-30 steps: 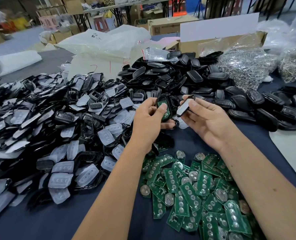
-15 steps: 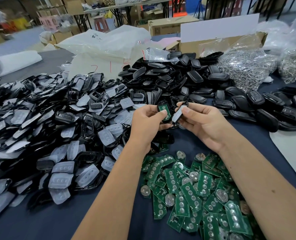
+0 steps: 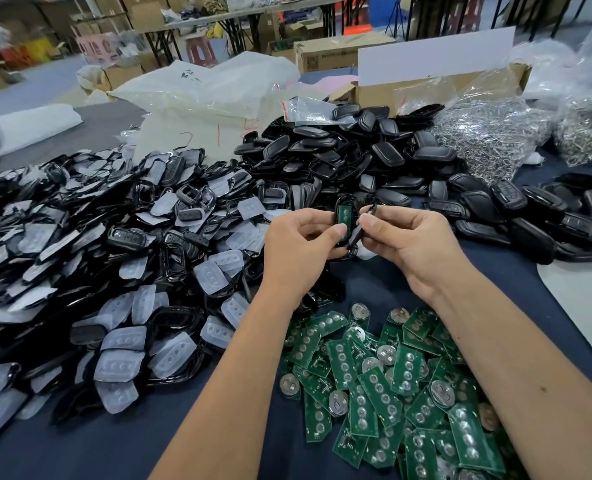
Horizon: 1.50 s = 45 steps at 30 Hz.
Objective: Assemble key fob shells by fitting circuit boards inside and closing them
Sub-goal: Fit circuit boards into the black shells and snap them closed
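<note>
The left hand (image 3: 298, 251) grips a shell half (image 3: 342, 223) with a green board (image 3: 343, 216) already seated in it, open face up, thumb along its edge, probably to keep the board from shifting. The right hand (image 3: 412, 244) pinches the cover (image 3: 360, 230) between thumb and fingers, tilted on edge and touching the shell's right side; it looks lined up to hinge down and snap shut. Both are held above the counter (image 3: 218, 438), over its middle.

Supplies lie within reach. Loose boards (image 3: 391, 375) are heaped at the near edge under the wrists. Shell halves with pale button pads (image 3: 114, 271) spread along the left side. Black covers (image 3: 357, 157) are piled toward the far edge, and closed fobs (image 3: 530, 216) run along the right, likely the finished ones. The counter is covered in dark blue cloth. Bags of metal rings (image 3: 488, 133) sit at the far right corner. Behind are cartons (image 3: 436, 84), plastic bags, folding tables and stools in a workshop.
</note>
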Available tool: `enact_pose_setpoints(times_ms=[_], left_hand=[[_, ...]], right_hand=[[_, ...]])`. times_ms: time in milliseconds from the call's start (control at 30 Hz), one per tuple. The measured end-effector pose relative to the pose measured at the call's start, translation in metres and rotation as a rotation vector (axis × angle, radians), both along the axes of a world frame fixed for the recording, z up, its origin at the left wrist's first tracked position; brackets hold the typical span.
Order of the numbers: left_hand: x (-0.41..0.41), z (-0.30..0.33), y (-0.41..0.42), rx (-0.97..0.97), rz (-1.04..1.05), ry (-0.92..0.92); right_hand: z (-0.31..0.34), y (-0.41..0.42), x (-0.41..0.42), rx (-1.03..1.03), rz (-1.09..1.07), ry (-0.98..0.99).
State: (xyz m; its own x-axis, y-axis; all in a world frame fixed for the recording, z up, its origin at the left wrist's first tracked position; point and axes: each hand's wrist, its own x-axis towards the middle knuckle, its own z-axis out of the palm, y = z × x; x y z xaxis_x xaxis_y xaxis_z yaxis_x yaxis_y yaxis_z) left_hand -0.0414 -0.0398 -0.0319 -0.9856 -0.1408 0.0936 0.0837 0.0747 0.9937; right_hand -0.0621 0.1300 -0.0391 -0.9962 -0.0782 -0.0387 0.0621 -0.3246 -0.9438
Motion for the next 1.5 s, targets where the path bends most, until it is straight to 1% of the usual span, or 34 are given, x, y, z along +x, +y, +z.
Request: enact_pose_setpoints(times_ms=[133, 233, 467, 633, 833, 1067, 1200, 1300, 1433, 1500], left_hand=[[0.001, -0.002, 0.006, -0.107, -0.013, 0.08], [-0.001, -0.005, 0.008, -0.173, -0.025, 0.106], [0.0, -0.003, 0.01, -0.413, -0.05, 0.192], [0.005, 0.0, 0.011, -0.541, -0.014, 0.253], [0.003, -0.001, 0.01, -0.588, 0.004, 0.258], [0.001, -0.006, 0.008, -0.619, 0.025, 0.257], [0.0, -0.006, 0.007, -0.642, 0.038, 0.277], [-0.002, -0.008, 0.002, -0.659, 0.022, 0.273], [-0.003, -0.006, -0.001, -0.646, -0.005, 0.253], [-0.004, -0.005, -0.001, -0.63, -0.015, 0.236]], right_hand=[[-0.002, -0.003, 0.0, 0.047, -0.059, 0.022], [-0.004, -0.004, 0.0, 0.085, -0.083, 0.033], [-0.004, -0.005, 0.001, 0.155, -0.134, 0.078], [-0.006, -0.005, 0.0, 0.203, -0.161, 0.102], [-0.01, -0.005, -0.001, 0.271, -0.189, 0.137], [-0.01, -0.005, 0.0, 0.407, -0.203, 0.197], [-0.013, -0.004, -0.003, 0.426, -0.199, 0.208], [-0.015, 0.001, -0.005, 0.452, -0.139, 0.227], [-0.012, 0.007, -0.006, 0.468, 0.022, 0.339], [-0.011, 0.006, -0.005, 0.479, 0.038, 0.368]])
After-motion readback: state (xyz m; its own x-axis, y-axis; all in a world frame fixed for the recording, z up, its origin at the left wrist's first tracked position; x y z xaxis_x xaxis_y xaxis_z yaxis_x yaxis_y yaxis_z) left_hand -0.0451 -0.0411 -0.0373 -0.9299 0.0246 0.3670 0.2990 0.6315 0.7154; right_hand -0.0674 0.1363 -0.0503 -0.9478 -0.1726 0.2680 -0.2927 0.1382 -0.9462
